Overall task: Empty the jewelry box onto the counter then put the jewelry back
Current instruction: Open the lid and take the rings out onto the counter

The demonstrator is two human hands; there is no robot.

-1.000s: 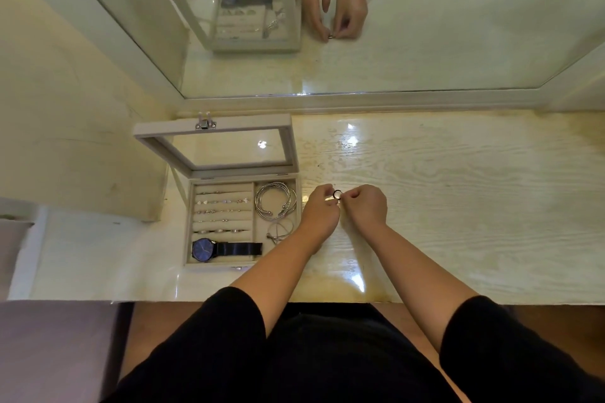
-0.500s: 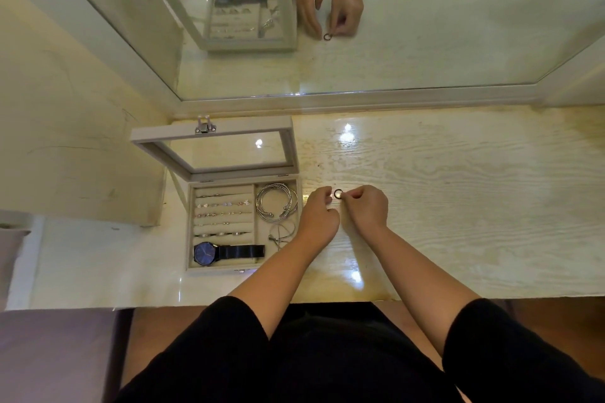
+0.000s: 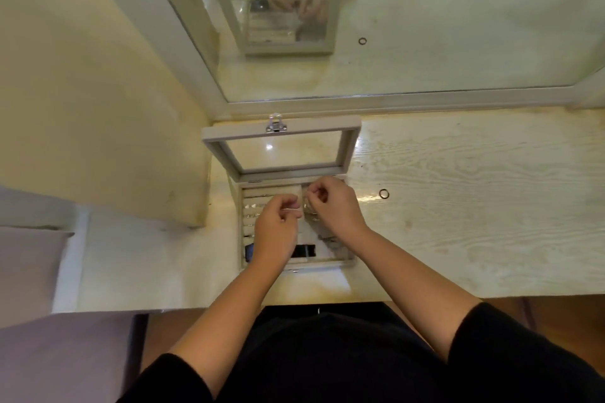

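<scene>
Surface: pale, glossy wood-grain table, with a mirror along its far edge.
Jewelry box: the jewelry box sits on the left part of the table, close to the front edge.
Lid: the glass-panelled lid stands raised at the back of the box, with a metal latch on its top edge.
Contents, left compartment: padded ring rolls holding small pieces, too blurred to identify.
Contents, front strip: a watch with a dark strap, its blue face partly hidden by the left wrist.
Contents, right compartment: silvery pieces, blurred and mostly under the hands.
Left hand: the left hand is over the box, fingers curled, thumb against forefinger. Whether they grasp anything cannot be told.
Right hand: the right hand is over the right compartment, fingers curled. Its grasp cannot be told either.
Ring: a dark ring lies flat on the table, right of the box and apart from it.
Edges: a cream wall panel stands near the box on its left.
Open room: the table surface extends right, beyond the ring.
</scene>
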